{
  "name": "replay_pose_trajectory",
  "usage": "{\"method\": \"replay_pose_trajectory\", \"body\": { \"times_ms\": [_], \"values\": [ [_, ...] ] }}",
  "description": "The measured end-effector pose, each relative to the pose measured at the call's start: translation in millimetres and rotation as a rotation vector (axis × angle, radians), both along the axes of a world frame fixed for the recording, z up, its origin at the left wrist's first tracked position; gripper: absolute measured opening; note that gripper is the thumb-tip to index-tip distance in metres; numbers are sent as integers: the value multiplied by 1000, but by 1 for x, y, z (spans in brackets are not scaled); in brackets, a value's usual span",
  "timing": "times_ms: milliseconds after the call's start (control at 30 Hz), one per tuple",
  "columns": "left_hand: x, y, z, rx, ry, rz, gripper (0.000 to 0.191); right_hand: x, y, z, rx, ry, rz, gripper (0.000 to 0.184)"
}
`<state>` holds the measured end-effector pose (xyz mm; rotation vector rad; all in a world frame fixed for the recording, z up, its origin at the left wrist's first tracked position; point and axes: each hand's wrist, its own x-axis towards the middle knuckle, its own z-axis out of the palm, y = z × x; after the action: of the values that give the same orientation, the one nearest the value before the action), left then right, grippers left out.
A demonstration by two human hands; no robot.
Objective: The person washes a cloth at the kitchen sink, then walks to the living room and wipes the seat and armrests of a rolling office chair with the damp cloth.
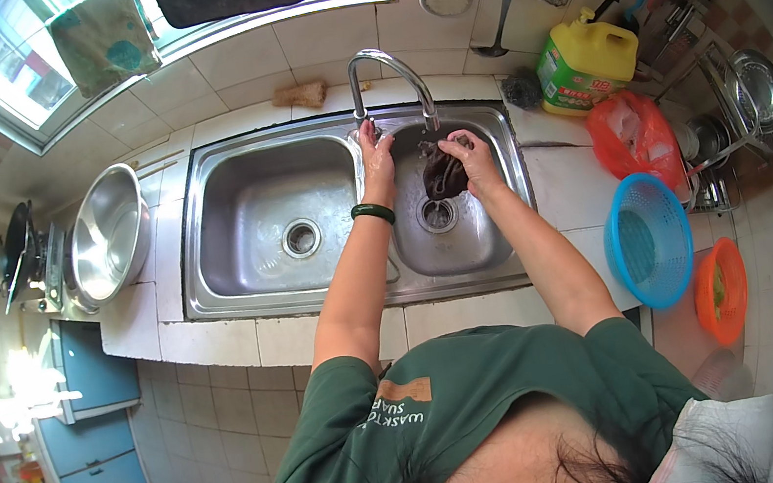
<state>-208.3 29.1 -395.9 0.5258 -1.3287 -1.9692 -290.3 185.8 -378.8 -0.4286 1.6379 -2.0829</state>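
My right hand grips a dark wet cloth under the spout of the chrome faucet, above the smaller right basin of the steel double sink. Water seems to splash on the cloth's upper part. My left hand is raised at the faucet's base, over the divider between the basins; its fingers reach the faucet's lever, which they partly hide. No object shows in its palm. A dark green bangle circles my left wrist.
Left stands a large steel bowl. Right are a yellow detergent jug, a black scouring pad, a red plastic bag, a blue colander and an orange basket. A loofah piece lies behind the sink.
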Motion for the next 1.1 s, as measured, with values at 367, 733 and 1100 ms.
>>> {"method": "replay_pose_trajectory", "body": {
  "times_ms": [367, 733, 1100],
  "values": [
    [30, 96, 38, 816, 218, -395, 44, 58, 14, 46, -147, 192, -125, 14],
    [20, 98, 51, -703, -140, 312, 18, 45, 3, 14, -346, -453, -144, 16],
    [23, 102, 116, -1542, -97, 282, 20, 7, 0, 43, -310, -506, 307, 26]
  ]
}}
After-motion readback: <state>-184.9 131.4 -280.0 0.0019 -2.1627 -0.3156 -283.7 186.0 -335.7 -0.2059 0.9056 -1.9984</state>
